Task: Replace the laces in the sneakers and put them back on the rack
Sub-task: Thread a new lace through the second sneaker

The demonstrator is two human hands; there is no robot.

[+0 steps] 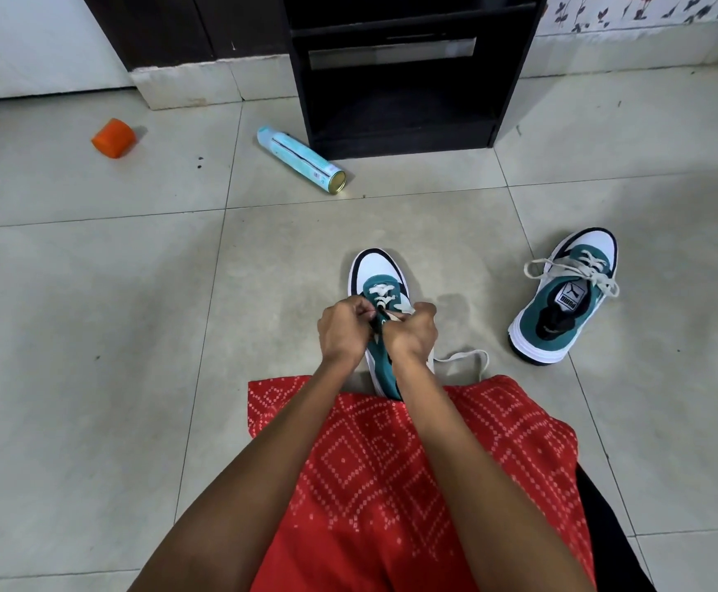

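While I am watching from afar, I am logging the following.

- **Item one:** the near sneaker is lying on the floor in front of the rack. Its toe is pointing at the rack and its heel is pointing back at the person, so the long axis is running straight out from the rack's front.
- **Item two:** the left hand and right hand are meeting over the lacing, behind two threaded crossings. Both sets of fingers are curling in and pinching the lace. I am judging the next eyelets to be directly under the fingertips, with neither hand nearer.
- **Item three:** slack lace is trailing right of the heel.
- **Item four:** the second sneaker, already laced, is sitting out from the rack's right corner.
- **Hidden:** the right forearm and the red cloth are covering the heel. Knuckles are masking the eyelets, so I am not making out which one is being threaded.
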